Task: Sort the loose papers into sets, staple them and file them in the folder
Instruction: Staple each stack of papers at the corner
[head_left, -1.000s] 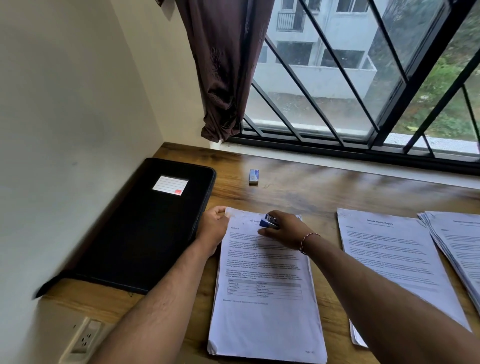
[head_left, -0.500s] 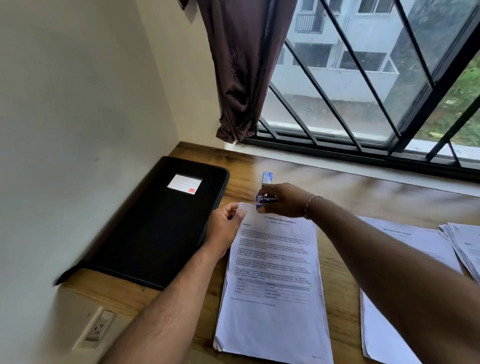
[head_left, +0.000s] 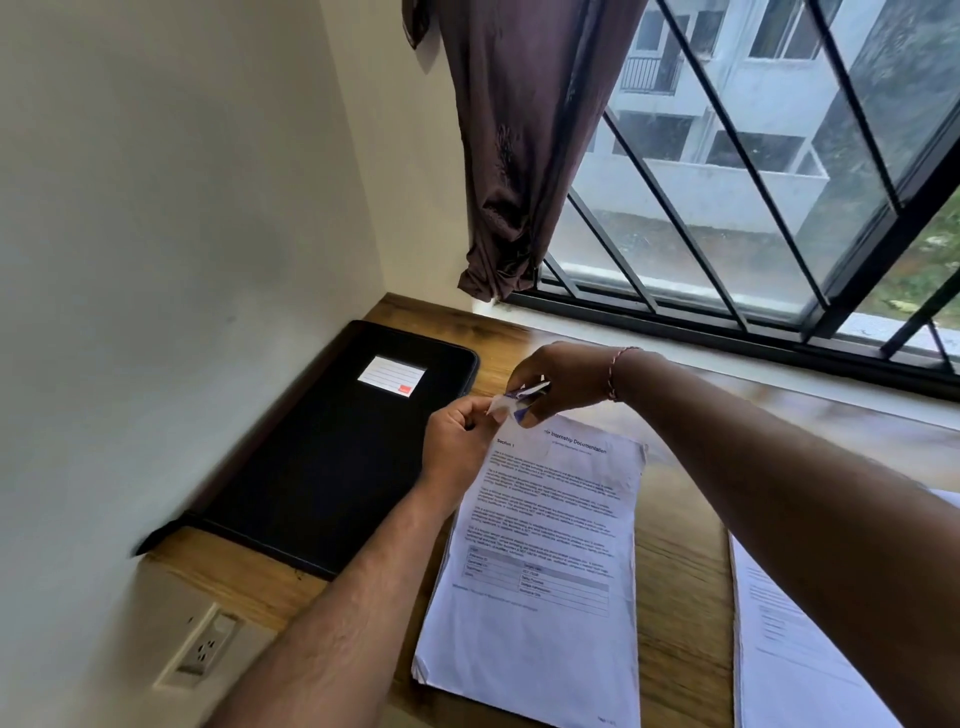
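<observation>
A stapler (head_left: 527, 392), small, blue and silver, is gripped in my right hand (head_left: 558, 379) just above the top left corner of a set of printed papers (head_left: 545, 545) on the wooden desk (head_left: 680, 571). That corner is pinched by my left hand (head_left: 457, 436) and held slightly raised at the stapler's mouth. Whether the stapler's jaws are around the corner cannot be told through the blur. To the left, a black folder (head_left: 337, 457) with a white label lies shut against the wall.
Another pile of papers (head_left: 795, 654) lies at the right. A brown curtain (head_left: 519, 156) hangs over the far corner before a barred window (head_left: 727, 234). The wall (head_left: 182, 260) bounds the desk on the left, with a socket (head_left: 202, 649) below its edge.
My right hand carried the stapler from over the page's heading to the top left corner. My left hand has lifted that corner. The small staple box seen earlier is out of sight.
</observation>
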